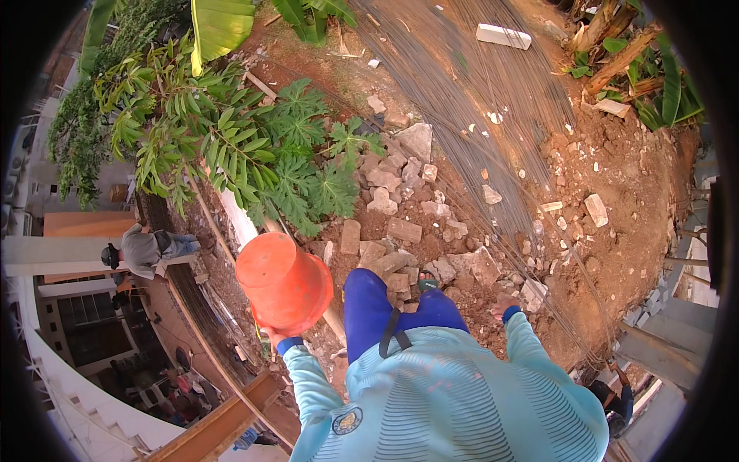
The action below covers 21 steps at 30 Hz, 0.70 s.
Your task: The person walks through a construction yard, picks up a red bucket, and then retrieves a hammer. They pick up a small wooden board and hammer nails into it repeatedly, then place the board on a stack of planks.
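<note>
An orange plastic bucket (281,281) hangs tipped at my left side, its flat bottom turned away from me toward the far left. My left hand (272,336) is closed at the bucket's near edge, with part of its fingers hidden behind the bucket. Out to the right, my right hand (504,306) is held low over the rubble with nothing in it, fingers apart. Between my hands, broken bricks and concrete chunks (400,258) lie on reddish soil around my sandalled foot (428,283).
Long thin steel bars (469,92) stretch across the ground ahead, with a pale block (503,36) on them. Leafy plants (296,154) rise at the far left. One person (154,250) works at the left; another (616,396) is at the lower right. A rusty beam (231,420) lies behind-left.
</note>
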Available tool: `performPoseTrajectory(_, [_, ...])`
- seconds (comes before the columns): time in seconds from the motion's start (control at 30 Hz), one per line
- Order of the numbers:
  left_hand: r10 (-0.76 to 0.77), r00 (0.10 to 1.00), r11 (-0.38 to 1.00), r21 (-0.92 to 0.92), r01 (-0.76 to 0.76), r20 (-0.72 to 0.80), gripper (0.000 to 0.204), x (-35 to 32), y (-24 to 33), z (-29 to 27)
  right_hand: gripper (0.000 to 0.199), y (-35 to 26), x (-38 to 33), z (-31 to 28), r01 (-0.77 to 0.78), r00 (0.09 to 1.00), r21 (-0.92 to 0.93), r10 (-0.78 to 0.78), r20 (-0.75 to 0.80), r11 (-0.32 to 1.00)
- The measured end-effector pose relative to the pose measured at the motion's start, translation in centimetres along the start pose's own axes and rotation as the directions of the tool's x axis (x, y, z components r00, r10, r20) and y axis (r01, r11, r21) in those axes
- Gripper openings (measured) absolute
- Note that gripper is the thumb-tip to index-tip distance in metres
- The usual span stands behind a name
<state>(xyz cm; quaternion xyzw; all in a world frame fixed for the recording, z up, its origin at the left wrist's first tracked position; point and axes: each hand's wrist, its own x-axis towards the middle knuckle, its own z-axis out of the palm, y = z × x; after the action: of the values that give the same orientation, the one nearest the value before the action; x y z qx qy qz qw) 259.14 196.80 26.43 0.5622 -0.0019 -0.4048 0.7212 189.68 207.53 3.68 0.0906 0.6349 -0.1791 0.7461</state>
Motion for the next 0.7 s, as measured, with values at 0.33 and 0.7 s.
performPoseTrajectory(0.33, [-0.077,0.996,0.997,-0.004,0.077,0.033,0.077,5.7,-5.5,7.4,0.020,-8.9,3.5,3.3,0.070,0.962,0.415,-0.171,0.212,0.907])
performPoseTrajectory(0.7, [-0.234,0.960,0.970,0.112,0.218,0.157,0.081,24.5,-17.5,35.8,0.025,-23.7,13.5,15.2,0.228,0.885,0.071,-0.176,-0.431,0.971])
